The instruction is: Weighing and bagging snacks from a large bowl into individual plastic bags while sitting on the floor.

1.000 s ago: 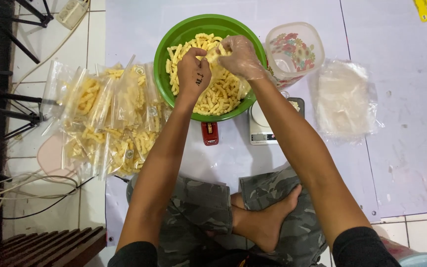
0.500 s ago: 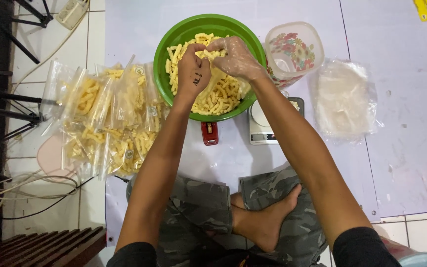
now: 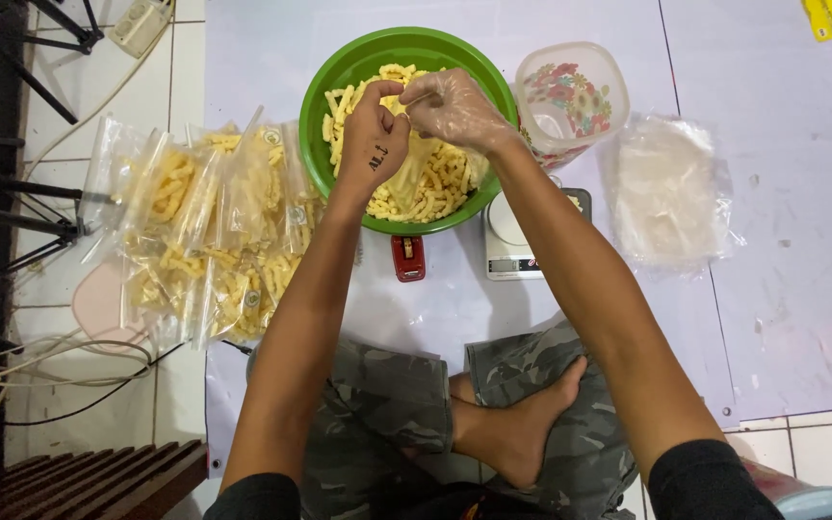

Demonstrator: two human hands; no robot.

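**Both hands working over the snack bowl**

The person is sitting cross-legged, bringing 2 hands together above the green bowl (image 3: 339, 87) of yellow snack sticks (image 3: 435, 178). The left hand (image 3: 373, 140) is curling its fingers inward, seemingly pinching something thin; what exactly, I cannot tell. The right hand (image 3: 455, 106), wearing a clear plastic glove, is closing its fingertips against the left's. The sticks are lying just beneath both hands, in the bowl. This looks like a bag-filling step; a steady pinch seems needed. Filled bags (image 3: 204, 231) are lying left, empty bags (image 3: 666, 193) right, a scale (image 3: 512, 241) near.
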